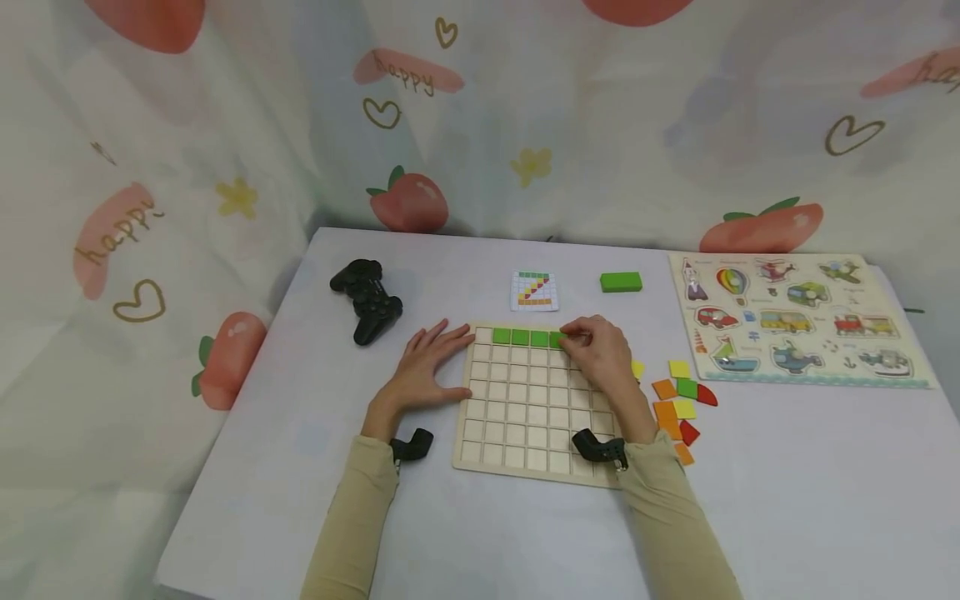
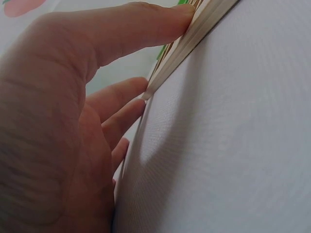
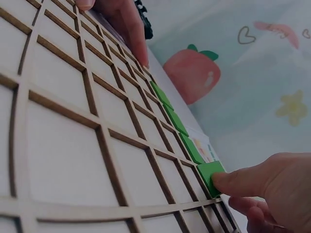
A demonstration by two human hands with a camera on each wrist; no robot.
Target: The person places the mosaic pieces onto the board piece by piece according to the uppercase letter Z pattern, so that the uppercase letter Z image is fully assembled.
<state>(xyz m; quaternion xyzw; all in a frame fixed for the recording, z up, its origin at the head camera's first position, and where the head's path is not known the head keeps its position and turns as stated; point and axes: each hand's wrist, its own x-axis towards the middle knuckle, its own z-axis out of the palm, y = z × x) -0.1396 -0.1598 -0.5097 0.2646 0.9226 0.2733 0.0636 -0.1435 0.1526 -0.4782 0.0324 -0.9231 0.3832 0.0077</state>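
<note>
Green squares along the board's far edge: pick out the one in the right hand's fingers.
In the head view, the rightmost green square, pinched by the right hand; no hand touches the other three green squares, to its left.

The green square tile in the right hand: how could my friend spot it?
Find the pale wooden grid board. Along its far edge are four green square tiles. It's the rightmost tile, the only one the right hand pinches.
</note>
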